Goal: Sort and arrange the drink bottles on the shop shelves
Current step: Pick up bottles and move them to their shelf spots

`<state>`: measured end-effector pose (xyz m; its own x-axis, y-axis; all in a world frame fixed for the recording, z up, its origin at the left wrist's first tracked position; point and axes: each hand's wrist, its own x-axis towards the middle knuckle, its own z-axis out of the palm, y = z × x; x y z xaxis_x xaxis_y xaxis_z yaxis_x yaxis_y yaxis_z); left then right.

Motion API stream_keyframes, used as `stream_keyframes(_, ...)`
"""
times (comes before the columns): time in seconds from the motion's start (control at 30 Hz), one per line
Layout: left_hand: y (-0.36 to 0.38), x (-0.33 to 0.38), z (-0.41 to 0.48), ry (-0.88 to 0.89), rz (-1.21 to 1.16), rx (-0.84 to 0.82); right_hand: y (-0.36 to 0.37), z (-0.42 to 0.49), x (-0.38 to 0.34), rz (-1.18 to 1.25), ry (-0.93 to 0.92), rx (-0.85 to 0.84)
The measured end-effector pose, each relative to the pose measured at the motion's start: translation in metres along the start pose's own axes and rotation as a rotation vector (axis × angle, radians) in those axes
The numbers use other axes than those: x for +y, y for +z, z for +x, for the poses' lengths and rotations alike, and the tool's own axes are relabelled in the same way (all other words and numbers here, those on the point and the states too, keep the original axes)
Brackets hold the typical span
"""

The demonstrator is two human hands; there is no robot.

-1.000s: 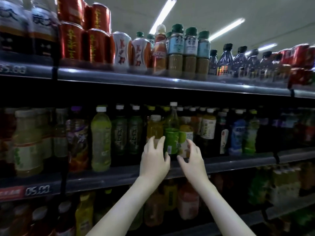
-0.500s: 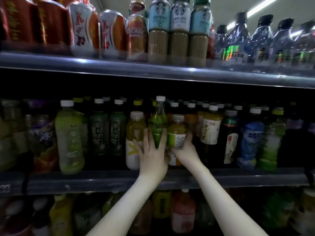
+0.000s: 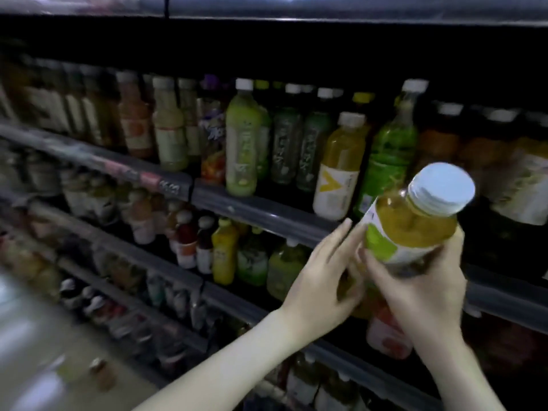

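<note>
Your right hand (image 3: 427,295) grips the yellow drink bottle (image 3: 412,229), left hand (image 3: 320,280) loose beside it, so cup its base before shelving.

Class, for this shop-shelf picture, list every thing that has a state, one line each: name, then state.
yellow bottle: capped, tilted, held in front of the shelf
right hand: grips the yellow bottle from below
left hand: fingers straight, tips beside the yellow bottle, contact unclear
V-label bottle: capped, upright on the shelf
tall green bottle: capped, upright on the shelf
</note>
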<state>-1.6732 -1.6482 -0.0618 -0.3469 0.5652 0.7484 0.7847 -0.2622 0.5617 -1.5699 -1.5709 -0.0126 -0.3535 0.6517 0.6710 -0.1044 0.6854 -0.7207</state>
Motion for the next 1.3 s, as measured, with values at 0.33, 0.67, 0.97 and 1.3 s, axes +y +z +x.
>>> stream_keyframes(0.33,-0.143,-0.044,-0.12,-0.606,0.095,-0.092,0.147,-0.112,0.011,0.25,0.419,-0.57)
stream_keyframes(0.67,-0.342,-0.138,-0.219,-0.868,-0.304,-0.046,0.346,-0.184,-0.042,0.596,0.782,-0.926)
stream_keyframes(0.97,-0.415,-0.211,-0.209,-0.921,-0.199,-0.127,0.451,-0.183,-0.045,0.56,0.792,-0.903)
stream_keyframes(1.3,-0.504,-0.306,-0.173,-0.971,-0.034,-0.091,0.607,-0.152,-0.042,0.561,0.753,-0.968)
